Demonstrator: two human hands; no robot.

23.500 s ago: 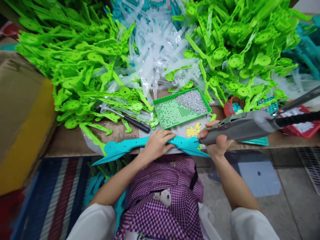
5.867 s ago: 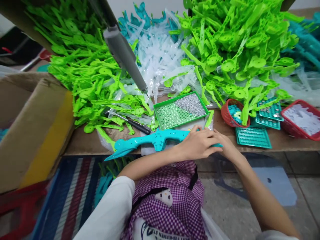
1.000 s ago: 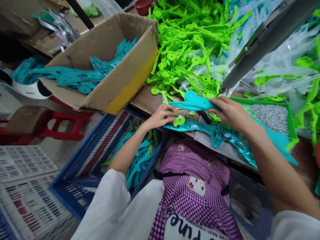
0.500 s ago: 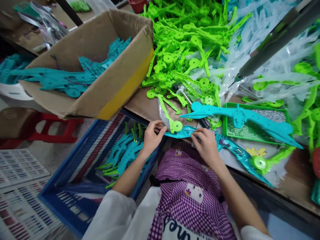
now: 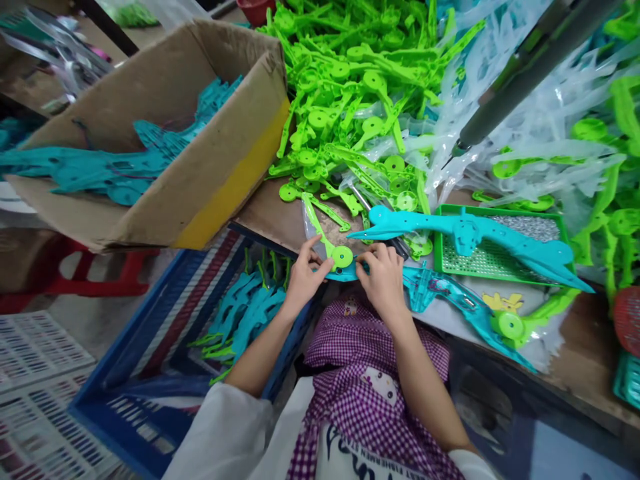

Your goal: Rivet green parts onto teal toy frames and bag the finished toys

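A long turquoise plastic shell [image 5: 420,288] lies along the table's front edge, hollow side up. At its left end sits a lime-green arm piece with a round disc [image 5: 342,257], its narrow part pointing away from me. My left hand [image 5: 306,277] pinches the shell's left end beside the disc, thumb and fingers almost together. Just right of the disc, my right hand [image 5: 383,279] is closed at the shell; whether a small part is in its fingertips is hidden. Another green arm piece [image 5: 511,325] is at the shell's right end. A second turquoise shell [image 5: 465,230] rests behind, across a green tray [image 5: 564,230].
A hanging electric screwdriver [image 5: 500,93] slants in from the upper right. Green parts [image 5: 340,100] are heaped at the back. A cardboard box [image 5: 200,173] of turquoise parts stands left; below is a blue crate [image 5: 115,400] holding assembled pieces. The green tray contains small metal bits.
My right hand has shifted left along the shell, closer to the green disc. My left hand stays at the shell's left end. The whole view has moved slightly.
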